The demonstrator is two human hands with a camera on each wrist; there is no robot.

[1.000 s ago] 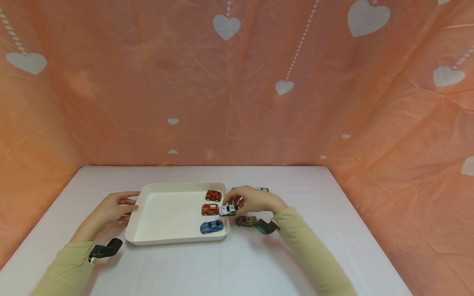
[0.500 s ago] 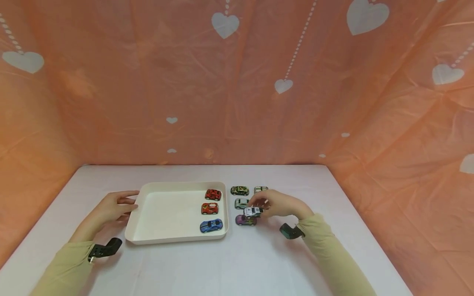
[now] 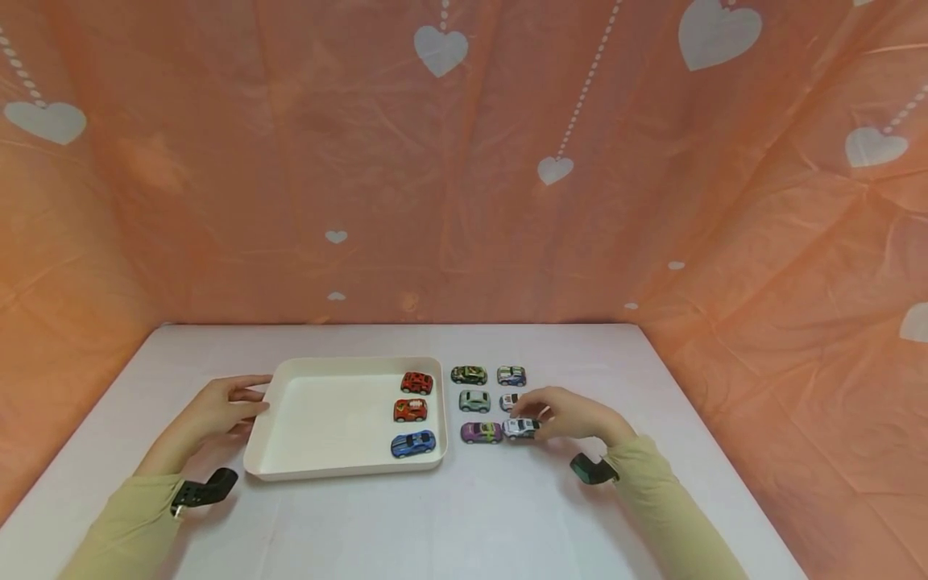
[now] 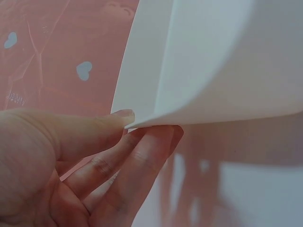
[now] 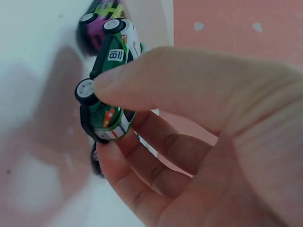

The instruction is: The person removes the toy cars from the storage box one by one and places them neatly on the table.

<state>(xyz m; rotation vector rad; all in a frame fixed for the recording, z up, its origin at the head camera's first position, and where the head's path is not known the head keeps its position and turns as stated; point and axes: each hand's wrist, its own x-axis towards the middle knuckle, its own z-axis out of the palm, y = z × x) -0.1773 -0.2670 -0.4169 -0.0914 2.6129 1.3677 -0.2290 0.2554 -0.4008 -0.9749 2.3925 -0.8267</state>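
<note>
My right hand [image 3: 573,415] pinches a white and green toy car [image 5: 112,59] between thumb and fingers, low over the table and just right of a purple toy car [image 3: 482,432]. A second white toy car [image 3: 509,402] behind it is partly covered by the fingers. At the left end of the white tray [image 3: 348,471], my left hand [image 3: 217,415] holds the rim, thumb [image 4: 94,132] on one side and fingertips on the other. Inside the tray's right end sit two red toy cars [image 3: 416,383] and a blue toy car [image 3: 413,444].
Right of the tray, a camouflage toy car [image 3: 469,374], a pale green toy car [image 3: 474,401] and a blue-and-white toy car [image 3: 511,375] stand on the white table [image 3: 406,524]. An orange curtain [image 3: 493,242] with hearts hangs behind the table.
My right hand has carried the white and green car from above the tray's right rim to the right, beside the purple car. The left hand stays on the tray.
</note>
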